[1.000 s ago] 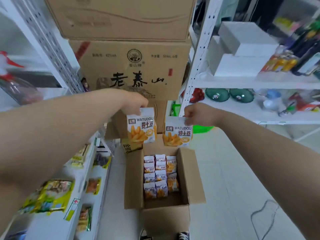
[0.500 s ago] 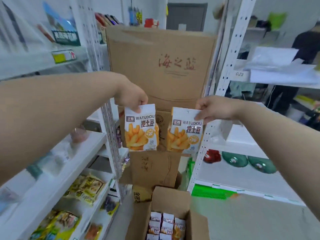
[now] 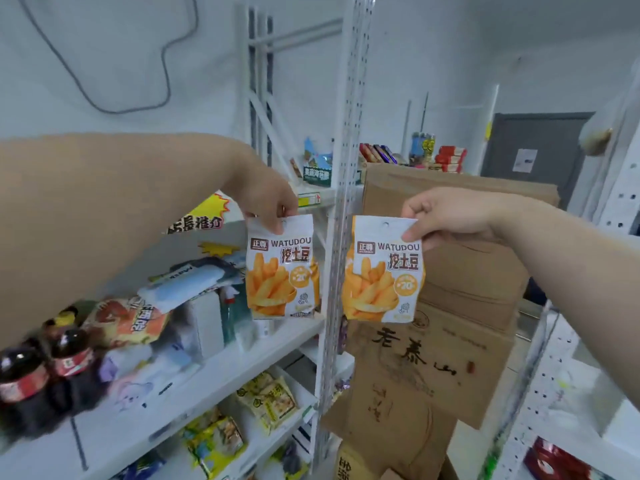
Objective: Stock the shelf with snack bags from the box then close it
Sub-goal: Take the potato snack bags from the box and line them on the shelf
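I hold two white-and-orange WATUDOU snack bags up at chest height. My left hand [image 3: 266, 202] pinches the top edge of the left snack bag [image 3: 281, 271], which hangs in front of the white shelf [image 3: 221, 372] on the left. My right hand [image 3: 446, 213] pinches the top right corner of the right snack bag [image 3: 382, 271], which hangs in front of the stacked cartons. A perforated white shelf upright [image 3: 341, 209] runs between the two bags. The box that the bags came from is out of view below.
Stacked brown cartons [image 3: 450, 341] stand straight ahead. The left shelf carries dark bottles [image 3: 45, 368], a white box [image 3: 204, 323] and assorted packets; yellow snack packets [image 3: 270, 400] lie on the shelf below. Another white rack [image 3: 561, 393] rises at the right. A grey door [image 3: 533, 154] is at the back.
My view has tilted upward, so the open box has dropped out of sight. Both hands have risen with their bags, now level with the left rack's upper shelves.
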